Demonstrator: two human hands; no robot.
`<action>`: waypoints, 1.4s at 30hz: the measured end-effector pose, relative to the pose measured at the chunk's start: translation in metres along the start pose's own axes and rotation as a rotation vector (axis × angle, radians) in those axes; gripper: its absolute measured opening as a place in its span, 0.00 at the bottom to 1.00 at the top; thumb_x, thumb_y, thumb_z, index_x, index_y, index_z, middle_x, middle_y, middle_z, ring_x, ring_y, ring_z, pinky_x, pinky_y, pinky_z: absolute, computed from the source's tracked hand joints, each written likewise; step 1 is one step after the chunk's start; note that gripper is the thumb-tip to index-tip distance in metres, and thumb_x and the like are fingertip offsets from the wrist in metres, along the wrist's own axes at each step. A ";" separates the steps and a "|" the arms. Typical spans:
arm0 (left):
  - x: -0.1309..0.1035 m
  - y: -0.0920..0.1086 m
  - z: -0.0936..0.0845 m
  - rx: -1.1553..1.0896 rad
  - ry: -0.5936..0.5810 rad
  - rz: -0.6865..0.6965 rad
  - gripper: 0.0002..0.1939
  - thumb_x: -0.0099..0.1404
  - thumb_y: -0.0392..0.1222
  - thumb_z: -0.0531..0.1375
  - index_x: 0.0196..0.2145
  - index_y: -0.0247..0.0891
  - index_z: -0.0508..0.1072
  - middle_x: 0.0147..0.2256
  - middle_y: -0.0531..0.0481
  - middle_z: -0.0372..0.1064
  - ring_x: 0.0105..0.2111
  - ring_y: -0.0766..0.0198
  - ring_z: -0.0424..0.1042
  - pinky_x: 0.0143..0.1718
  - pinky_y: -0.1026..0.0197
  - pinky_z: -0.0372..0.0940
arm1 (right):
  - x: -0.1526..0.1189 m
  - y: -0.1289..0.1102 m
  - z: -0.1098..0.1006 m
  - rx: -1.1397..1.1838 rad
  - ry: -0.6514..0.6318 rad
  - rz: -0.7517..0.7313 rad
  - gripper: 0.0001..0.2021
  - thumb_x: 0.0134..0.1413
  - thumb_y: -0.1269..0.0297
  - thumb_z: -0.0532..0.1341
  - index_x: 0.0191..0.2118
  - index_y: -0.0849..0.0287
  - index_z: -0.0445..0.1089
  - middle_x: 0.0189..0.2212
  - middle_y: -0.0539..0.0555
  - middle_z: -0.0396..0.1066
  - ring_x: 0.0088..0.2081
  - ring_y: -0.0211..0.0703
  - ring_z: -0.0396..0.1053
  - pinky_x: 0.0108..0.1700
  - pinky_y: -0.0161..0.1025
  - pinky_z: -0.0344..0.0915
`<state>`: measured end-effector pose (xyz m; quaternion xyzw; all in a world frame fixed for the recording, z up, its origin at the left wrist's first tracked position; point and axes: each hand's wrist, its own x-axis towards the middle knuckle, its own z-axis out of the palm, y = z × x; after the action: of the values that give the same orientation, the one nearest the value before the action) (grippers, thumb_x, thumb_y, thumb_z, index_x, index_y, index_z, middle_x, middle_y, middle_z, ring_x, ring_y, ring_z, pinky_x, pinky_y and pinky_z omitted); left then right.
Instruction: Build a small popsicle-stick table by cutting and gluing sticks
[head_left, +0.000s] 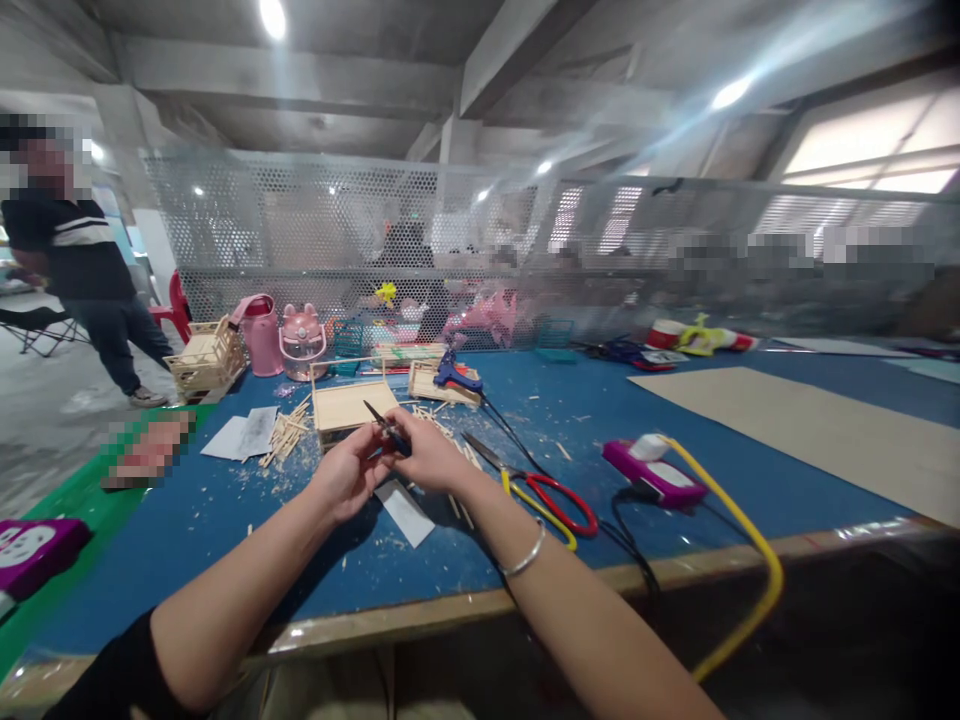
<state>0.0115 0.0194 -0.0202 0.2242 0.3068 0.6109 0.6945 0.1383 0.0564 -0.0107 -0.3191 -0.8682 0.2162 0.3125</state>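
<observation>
My right hand (433, 452) is closed around a small dark tool (386, 424) with a narrow pointed tip that points up and left; its exact kind cannot be made out. Close against it, my left hand (343, 472) has its fingers pinched together, and whatever lies in them is too small or hidden to name. Just beyond both hands stands a small frame of pale wooden sticks with a flat top (349, 405). Loose wooden sticks (286, 432) lie to its left. A white paper slip (405, 512) lies below my hands on the blue tabletop (300, 570).
Large scissors (559, 500) with red and yellow handles lie right of my hands. A blue glue gun (457, 375) rests behind them. A purple power strip (652, 473) with a yellow cable sits further right. Pink bottles (261, 338) stand at the back left; a person (82, 250) stands beyond.
</observation>
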 end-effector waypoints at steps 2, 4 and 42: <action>-0.001 0.000 0.000 0.027 0.007 0.009 0.10 0.63 0.34 0.49 0.28 0.32 0.69 0.25 0.48 0.67 0.25 0.70 0.69 0.27 0.68 0.66 | -0.001 0.001 -0.001 -0.007 -0.006 0.001 0.14 0.39 0.73 0.57 0.37 0.59 0.59 0.26 0.46 0.62 0.28 0.35 0.60 0.29 0.31 0.54; -0.002 0.001 0.000 0.048 0.011 0.019 0.11 0.63 0.35 0.48 0.28 0.32 0.68 0.25 0.48 0.67 0.25 0.70 0.69 0.28 0.68 0.67 | -0.001 0.000 0.000 0.003 -0.016 -0.011 0.14 0.39 0.74 0.57 0.37 0.58 0.59 0.26 0.46 0.62 0.27 0.35 0.60 0.29 0.31 0.54; -0.006 0.007 -0.009 0.388 -0.144 -0.067 0.12 0.48 0.43 0.64 0.23 0.31 0.69 0.18 0.54 0.64 0.18 0.73 0.63 0.26 0.66 0.59 | 0.004 -0.004 0.001 0.741 0.221 0.178 0.15 0.36 0.69 0.63 0.33 0.59 0.58 0.24 0.45 0.66 0.24 0.33 0.64 0.32 0.35 0.62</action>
<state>0.0002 0.0142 -0.0206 0.3863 0.3755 0.4995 0.6785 0.1339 0.0558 -0.0073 -0.2799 -0.6614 0.5054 0.4783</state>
